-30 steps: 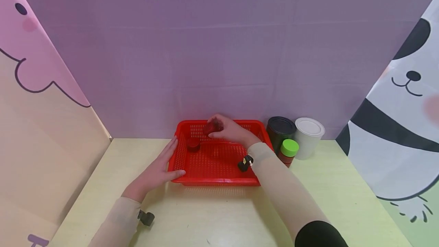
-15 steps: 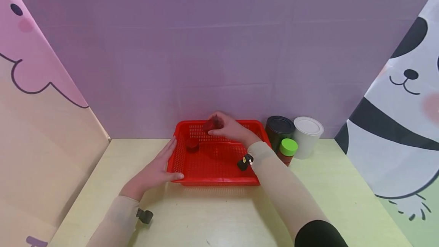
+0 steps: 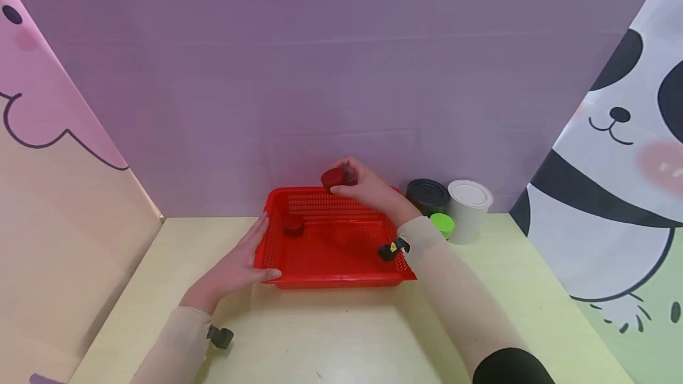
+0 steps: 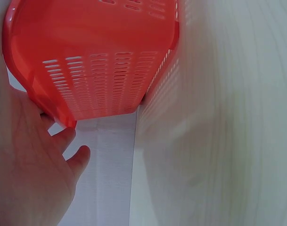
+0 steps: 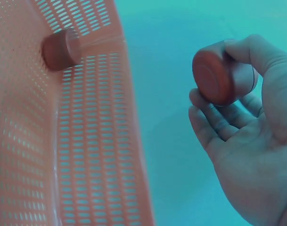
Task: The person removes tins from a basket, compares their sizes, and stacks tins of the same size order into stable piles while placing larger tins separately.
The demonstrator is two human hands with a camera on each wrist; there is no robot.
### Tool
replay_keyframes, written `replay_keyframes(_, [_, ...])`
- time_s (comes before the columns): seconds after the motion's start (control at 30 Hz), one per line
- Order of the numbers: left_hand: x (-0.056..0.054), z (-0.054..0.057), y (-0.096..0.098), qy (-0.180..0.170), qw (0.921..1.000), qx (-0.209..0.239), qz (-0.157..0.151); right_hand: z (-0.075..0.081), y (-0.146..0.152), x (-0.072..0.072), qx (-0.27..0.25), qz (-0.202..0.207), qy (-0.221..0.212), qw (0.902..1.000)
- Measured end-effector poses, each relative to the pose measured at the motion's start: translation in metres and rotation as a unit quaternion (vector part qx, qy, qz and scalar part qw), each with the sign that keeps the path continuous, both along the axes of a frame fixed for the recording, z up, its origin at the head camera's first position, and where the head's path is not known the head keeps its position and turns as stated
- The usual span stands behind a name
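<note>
A small round red jar is pinched between the thumb and fingers of my right hand. It hangs above the back rim of a red plastic basket. The right wrist view shows the jar tilted, its round reddish end facing the camera. A second small red jar stands inside the basket at the left. My left hand rests on the basket's left side, its fingers extended along the rim and the thumb over the front corner. In the left wrist view, some fingertips stand free below the rim.
Right of the basket stand a black-lidded dark canister, a white canister and a jar with a green lid, partly hidden by my right forearm. A purple wall rises behind the pale wooden table.
My right hand has lifted the red jar from inside the basket to above its back rim. My left hand keeps its place on the basket's left side. The view has shifted slightly right.
</note>
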State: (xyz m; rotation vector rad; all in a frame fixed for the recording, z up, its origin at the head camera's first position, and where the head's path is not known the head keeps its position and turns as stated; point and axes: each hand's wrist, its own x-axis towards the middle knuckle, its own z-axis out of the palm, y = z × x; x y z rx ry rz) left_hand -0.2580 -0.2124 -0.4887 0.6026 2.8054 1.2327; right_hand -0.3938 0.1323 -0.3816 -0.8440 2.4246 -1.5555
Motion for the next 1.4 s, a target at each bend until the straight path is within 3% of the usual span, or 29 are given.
replay_keyframes(0.4, [-0.003,-0.004,-0.001,-0.005,0.9999,0.015,0.001,0.013,0.044,0.029,0.042,-0.067,0.024,0.9966])
replay_keyframes(0.73, [-0.003,-0.004,0.0,-0.007,0.9999,0.014,0.004,0.007,0.089,0.052,0.041,-0.124,0.042,0.9906])
replay_keyframes(1.13, [-0.002,-0.003,0.003,0.001,0.9999,0.01,0.002,-0.007,0.125,0.062,-0.013,-0.149,0.059,0.987])
replay_keyframes(1.4, [-0.003,-0.002,0.003,0.001,1.0,0.009,0.003,-0.012,0.152,0.071,0.047,-0.207,0.084,0.9737])
